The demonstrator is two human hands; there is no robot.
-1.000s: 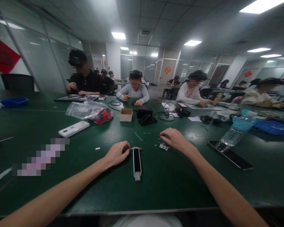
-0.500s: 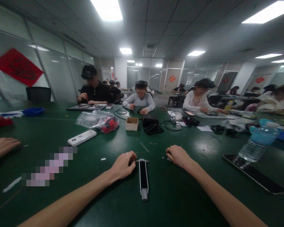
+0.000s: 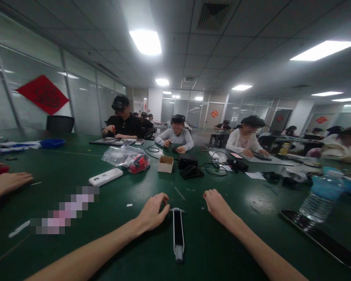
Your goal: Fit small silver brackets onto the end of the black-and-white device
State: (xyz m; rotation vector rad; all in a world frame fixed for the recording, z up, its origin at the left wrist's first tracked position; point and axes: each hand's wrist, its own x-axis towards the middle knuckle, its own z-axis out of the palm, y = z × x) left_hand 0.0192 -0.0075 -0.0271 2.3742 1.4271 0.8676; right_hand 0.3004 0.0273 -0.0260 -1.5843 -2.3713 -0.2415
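A slim white device with a long black screen and a grey end (image 3: 178, 232) lies lengthwise on the green table between my hands. My left hand (image 3: 153, 212) rests just left of its far end, fingers curved, thumb apart from the fingertips. Small thin metal-looking bits stick out sideways at that end; whether the thumb touches one is unclear. To the right, my right hand (image 3: 218, 203) lies palm down on the table with loosely bent fingers, apart from the device. Its thumb is mostly hidden. Tiny scraps lie by its fingertips.
A white oblong device (image 3: 105, 177), a plastic bag with red items (image 3: 128, 158), a small box (image 3: 165, 164) and black cases (image 3: 190, 166) lie ahead. A water bottle (image 3: 318, 199) and phone (image 3: 318, 236) are right. Another person's hand (image 3: 11, 183) is left; several people sit opposite.
The view has tilted up, so everything sits lower in the picture. My right hand has shifted slightly toward the device. The left hand and device stay together as before.
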